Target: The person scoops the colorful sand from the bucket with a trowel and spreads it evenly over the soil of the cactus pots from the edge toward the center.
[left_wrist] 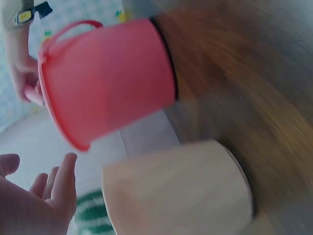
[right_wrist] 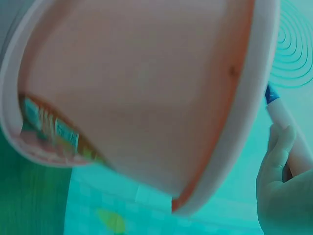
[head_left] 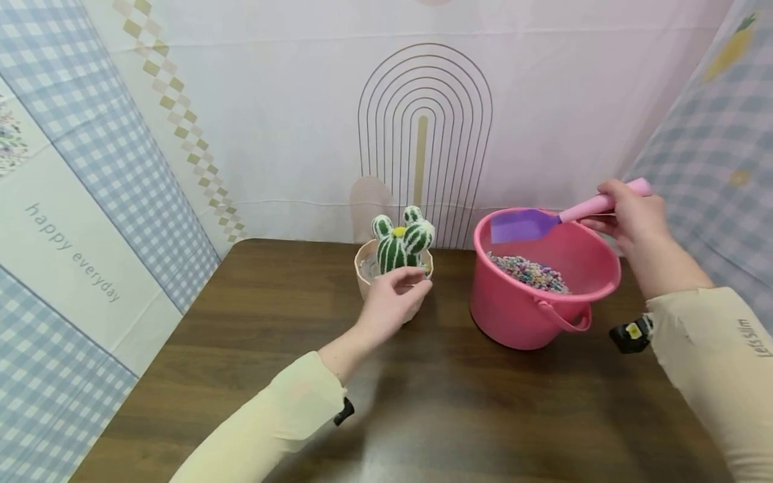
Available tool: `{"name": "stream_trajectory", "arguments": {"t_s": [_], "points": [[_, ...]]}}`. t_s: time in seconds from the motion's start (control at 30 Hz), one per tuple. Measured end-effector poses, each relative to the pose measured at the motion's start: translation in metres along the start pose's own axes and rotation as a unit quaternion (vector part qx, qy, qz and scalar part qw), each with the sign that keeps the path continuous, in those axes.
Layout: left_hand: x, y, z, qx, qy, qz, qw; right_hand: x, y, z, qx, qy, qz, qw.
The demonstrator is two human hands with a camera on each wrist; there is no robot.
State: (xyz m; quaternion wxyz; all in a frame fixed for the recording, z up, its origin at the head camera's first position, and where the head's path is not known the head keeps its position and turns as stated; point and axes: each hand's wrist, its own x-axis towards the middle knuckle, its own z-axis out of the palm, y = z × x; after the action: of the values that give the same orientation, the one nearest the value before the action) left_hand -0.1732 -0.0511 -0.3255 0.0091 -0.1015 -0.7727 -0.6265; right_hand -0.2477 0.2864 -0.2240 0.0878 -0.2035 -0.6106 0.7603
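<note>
A toy shovel (head_left: 524, 225) with a purple blade and pink handle lies above the rim of a pink bucket (head_left: 507, 312). My right hand (head_left: 639, 216) grips its handle at the bucket's far right side. Small multicoloured beads (head_left: 534, 275) fill the lower part of the bucket. To its left, a knitted green-and-white cactus (head_left: 391, 260) stands in a cream pot (left_wrist: 176, 191). My left hand (head_left: 394, 300) is in front of this pot, its fingers loosely bent. In the left wrist view, thumb and fingers are apart with nothing between them; whether they touch the cactus cannot be told.
Both objects stand near the back edge of a dark wooden table (head_left: 290, 308). A printed cloth (head_left: 290, 134) hangs right behind it. The bucket's handle (head_left: 570, 325) hangs down at the front right. Each wrist carries a black camera strap.
</note>
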Motion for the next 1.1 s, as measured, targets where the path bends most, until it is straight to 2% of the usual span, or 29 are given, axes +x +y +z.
{"name": "stream_trajectory", "arguments": {"t_s": [0.07,0.17,0.23,0.33,0.4,0.43,0.47,0.57,0.63,0.7,0.77,0.83,0.93,1.03,1.1], "points": [[0.002,0.004,0.011,-0.010,-0.027,-0.004,0.9996,0.001,0.000,-0.004,-0.028,-0.012,-0.017,0.9994],[0.008,0.009,0.028,-0.014,-0.056,-0.014,0.9982,0.003,0.003,-0.008,-0.100,-0.029,-0.048,0.9934],[0.013,0.012,0.040,-0.018,-0.065,-0.028,0.9973,0.004,0.006,-0.011,-0.159,-0.041,-0.071,0.9838],[0.023,0.013,0.056,-0.030,-0.068,-0.052,0.9959,0.006,0.010,-0.014,-0.256,-0.040,-0.116,0.9588],[0.030,0.014,0.065,-0.040,-0.063,-0.066,0.9950,0.007,0.011,-0.016,-0.333,-0.029,-0.148,0.9309],[0.033,0.014,0.070,-0.045,-0.058,-0.072,0.9947,0.008,0.011,-0.016,-0.371,-0.022,-0.168,0.9131],[0.036,0.015,0.074,-0.049,-0.053,-0.076,0.9945,0.008,0.011,-0.016,-0.411,-0.015,-0.188,0.8919],[0.045,0.017,0.084,-0.056,-0.025,-0.085,0.9944,0.007,0.011,-0.015,-0.517,-0.003,-0.245,0.8200],[0.050,0.018,0.089,-0.062,-0.003,-0.093,0.9938,0.005,0.012,-0.014,-0.561,-0.010,-0.275,0.7806],[0.055,0.018,0.094,-0.068,0.018,-0.098,0.9927,0.003,0.012,-0.012,-0.589,-0.022,-0.285,0.7557],[0.061,0.019,0.099,-0.075,0.038,-0.102,0.9912,0.002,0.012,-0.011,-0.612,-0.033,-0.287,0.7362],[0.065,0.018,0.102,-0.088,0.055,-0.104,0.9892,0.002,0.011,-0.011,-0.628,-0.047,-0.278,0.7259],[0.070,0.017,0.105,-0.104,0.075,-0.106,0.9862,0.004,0.010,-0.010,-0.637,-0.064,-0.272,0.7188],[0.073,0.017,0.105,-0.114,0.080,-0.108,0.9844,0.007,0.010,-0.012,-0.635,-0.087,-0.273,0.7175],[0.073,0.017,0.104,-0.116,0.079,-0.109,0.9842,0.008,0.011,-0.014,-0.629,-0.109,-0.268,0.7219]]}}
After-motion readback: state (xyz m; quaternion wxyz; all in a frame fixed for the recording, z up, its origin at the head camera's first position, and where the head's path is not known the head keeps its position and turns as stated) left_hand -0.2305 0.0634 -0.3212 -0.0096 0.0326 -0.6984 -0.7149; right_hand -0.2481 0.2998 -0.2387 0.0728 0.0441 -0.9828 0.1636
